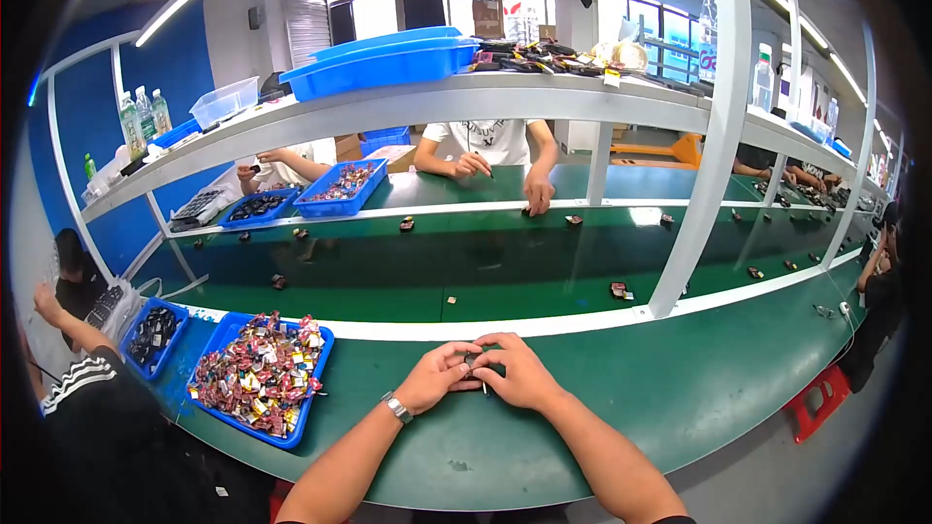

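Observation:
My left hand point(435, 378), with a metal-banded watch point(397, 408) on its wrist, is closed at the middle of the near green table. Opposite it, my right hand point(518, 373) is closed too, and the fingertips of both meet around a small dark part point(472, 360). My fingers cover most of that part, so its kind cannot be made out. A short white piece point(484, 388) pokes out below the right fingertips. Left of my hands stands a blue tray point(309, 415) heaped with small red, yellow and black wired pieces point(257, 374).
A smaller blue tray point(183, 338) of black parts sits farther left, near a co-worker's arm point(83, 330). Beyond a white rail point(524, 328), a green conveyor belt point(466, 281) carries scattered small parts. Across it, a person's hand point(538, 192) touches one. A white post point(701, 155) and shelf point(408, 102) rise ahead.

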Demonstrator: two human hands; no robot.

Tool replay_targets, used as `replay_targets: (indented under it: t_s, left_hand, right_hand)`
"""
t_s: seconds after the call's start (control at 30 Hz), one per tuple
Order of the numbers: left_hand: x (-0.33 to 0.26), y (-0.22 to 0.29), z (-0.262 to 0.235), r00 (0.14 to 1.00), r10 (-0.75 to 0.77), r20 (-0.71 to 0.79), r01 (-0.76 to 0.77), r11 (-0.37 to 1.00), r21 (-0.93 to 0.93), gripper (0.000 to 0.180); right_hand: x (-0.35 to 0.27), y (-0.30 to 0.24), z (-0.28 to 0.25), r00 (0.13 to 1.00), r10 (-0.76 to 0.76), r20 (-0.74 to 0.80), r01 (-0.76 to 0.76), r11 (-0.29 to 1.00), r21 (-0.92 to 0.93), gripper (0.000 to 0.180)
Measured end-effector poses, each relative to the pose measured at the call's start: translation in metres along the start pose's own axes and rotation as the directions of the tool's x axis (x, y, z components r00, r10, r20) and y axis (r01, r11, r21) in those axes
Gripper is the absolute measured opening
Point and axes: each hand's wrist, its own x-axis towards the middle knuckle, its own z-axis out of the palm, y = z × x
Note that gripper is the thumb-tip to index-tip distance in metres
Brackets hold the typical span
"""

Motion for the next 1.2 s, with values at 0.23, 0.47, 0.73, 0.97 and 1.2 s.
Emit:
replay_targets:
  t_s: [0.23, 0.47, 0.73, 0.97, 1.2]
  left_hand:
    - [0.001, -0.007, -0.007, 0.999, 0.024, 0.024, -0.022, 0.995, -0.1, 0.032]
    - [0.002, -0.006, -0.007, 1.0, 0.018, 0.005, -0.017, 0.987, -0.158, 0.032]
    - [0.002, -0.008, -0.01, 0.999, 0.03, 0.013, -0.028, 0.983, -0.18, 0.031]
    - [0.001, -0.005, -0.009, 0.999, 0.032, 0.018, -0.028, 0.982, -0.188, 0.032]
    - [0.001, -0.003, -0.007, 0.999, 0.044, 0.012, -0.041, 0.985, -0.17, 0.03]
  right_hand:
    - [-0.003, -0.003, 0.011, 0.995, 0.031, -0.098, -0.035, 0.999, -0.038, 0.012]
    - [-0.002, 0.002, 0.017, 0.987, 0.016, -0.159, -0.017, 1.0, -0.004, 0.012]
    - [-0.002, 0.006, 0.023, 0.986, 0.084, -0.145, -0.076, 0.995, 0.059, 0.013]
    - [-0.002, 0.002, 0.026, 0.971, 0.097, -0.217, -0.091, 0.995, 0.036, 0.014]
    - [-0.003, 0.002, 0.028, 0.964, 0.072, -0.257, -0.066, 0.997, 0.03, 0.015]
